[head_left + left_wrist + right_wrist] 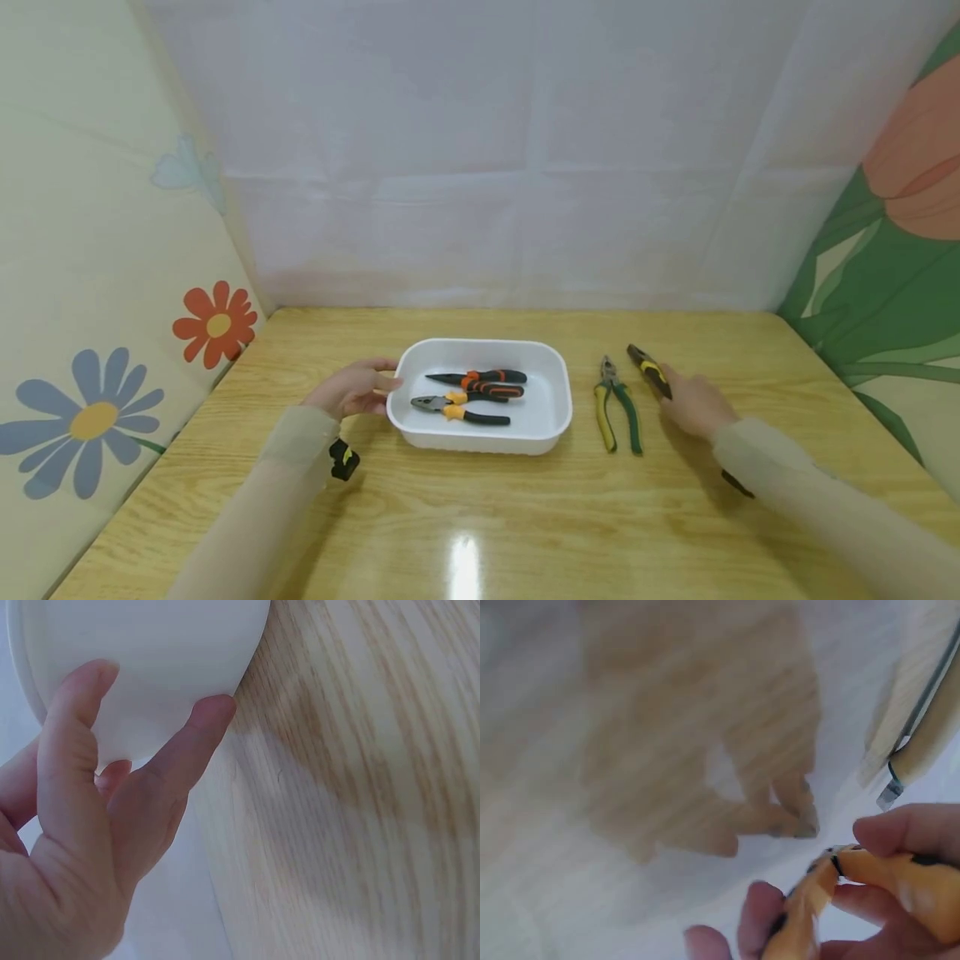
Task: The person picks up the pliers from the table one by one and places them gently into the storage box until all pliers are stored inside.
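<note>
My left hand (356,390) rests at the left end of a white tray (558,417). In the left wrist view its extended fingers (214,712) touch the tray's outer wall (180,652). Inside the tray lie long-nose pliers with black and red-orange handles (495,389) and combination pliers with black and yellow-orange handles (487,418). On the right, my right hand (697,404) grips yellow-and-black-handled pliers (656,377), their head pointing away from me. The right wrist view shows the handles (802,915) between thumb and fingers. Pliers with green and yellow handles (632,421) lie between the tray and this hand.
The wooden table (450,492) meets a pale cloth backdrop (510,208) at its far edge. Flower-patterned cloths (97,275) stand along both sides. A small black device (344,459) is strapped at the left wrist.
</note>
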### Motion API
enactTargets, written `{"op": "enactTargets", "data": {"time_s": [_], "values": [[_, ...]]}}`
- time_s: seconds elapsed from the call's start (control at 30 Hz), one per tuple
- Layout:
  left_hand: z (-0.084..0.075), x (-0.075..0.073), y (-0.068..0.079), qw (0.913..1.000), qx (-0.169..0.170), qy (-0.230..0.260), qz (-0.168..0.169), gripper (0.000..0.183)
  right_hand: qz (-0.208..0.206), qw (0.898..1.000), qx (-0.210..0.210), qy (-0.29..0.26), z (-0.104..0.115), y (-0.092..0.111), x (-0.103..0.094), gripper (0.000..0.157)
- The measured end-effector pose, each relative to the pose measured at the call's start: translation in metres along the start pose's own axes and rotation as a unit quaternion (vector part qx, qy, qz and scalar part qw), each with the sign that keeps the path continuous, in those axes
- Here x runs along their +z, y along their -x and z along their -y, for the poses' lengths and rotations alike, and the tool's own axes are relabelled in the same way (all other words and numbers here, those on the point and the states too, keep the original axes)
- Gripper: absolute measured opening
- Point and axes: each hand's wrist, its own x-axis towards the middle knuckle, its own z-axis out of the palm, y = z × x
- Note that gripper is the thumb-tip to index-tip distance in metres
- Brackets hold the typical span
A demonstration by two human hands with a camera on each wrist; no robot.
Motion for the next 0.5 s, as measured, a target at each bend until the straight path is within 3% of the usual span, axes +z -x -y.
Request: {"op": "enactTargets", "data": {"time_s": [0.5], "values": [[0.0, 0.001, 0.0, 1.0, 0.003, -0.006, 0.001, 0.054, -0.1, 0.994, -0.029, 0.042, 0.012, 0.016, -0.004, 0.06]]}}
